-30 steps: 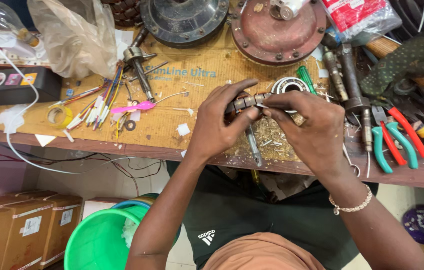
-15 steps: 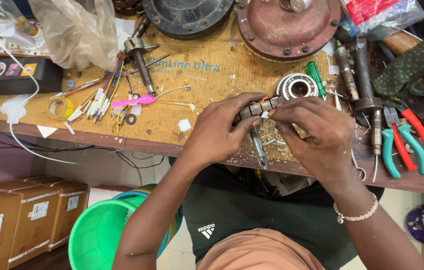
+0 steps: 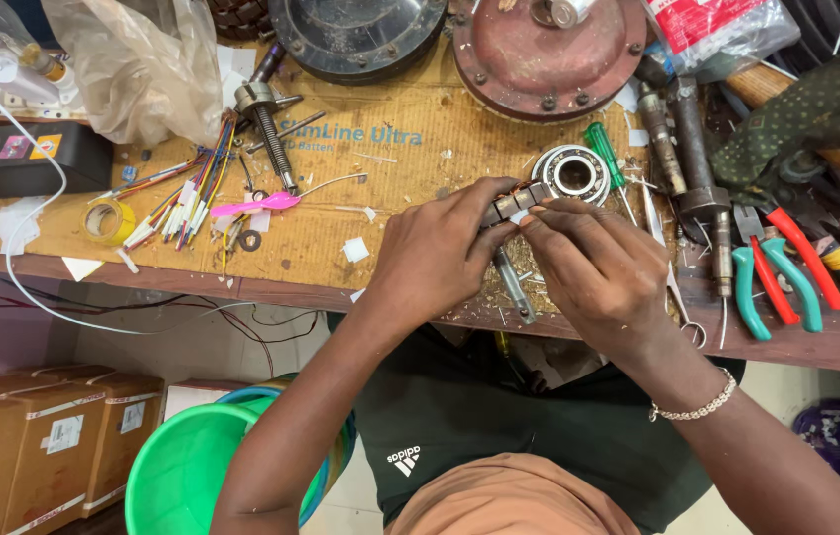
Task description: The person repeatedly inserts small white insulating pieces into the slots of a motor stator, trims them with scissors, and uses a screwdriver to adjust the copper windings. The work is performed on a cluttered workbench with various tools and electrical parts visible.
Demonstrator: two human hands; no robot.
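Two hands meet over the near edge of the desk point(image 3: 380, 248), and between them I see a small ribbed metal part point(image 3: 516, 202). My left hand point(image 3: 437, 253) pinches its left end with thumb and fingers pressed on it; my right hand point(image 3: 603, 272) has its fingers point(image 3: 551, 212) closed on the right end. The part's long axis runs roughly left to right, its right end tilted slightly away from me, and it is held just above the desk, near a round steel bearing point(image 3: 575, 173).

Packages next: three brown cardboard boxes point(image 3: 18, 446) stand on the floor at lower left, each with a white rectangular label on its side. A black flat box point(image 3: 23, 159) with round coloured stickers lies at the desk's left edge. A crumpled clear plastic bag point(image 3: 137, 64) sits behind it, and a clear packet with red and white printing point(image 3: 712, 30) lies at top right. Blue lettering is printed on the desk's cardboard cover, beyond the hands. A yellow tape roll point(image 3: 108, 220) lies near a bundle of coloured wires point(image 3: 192, 193). A green bucket point(image 3: 192, 466) stands below.
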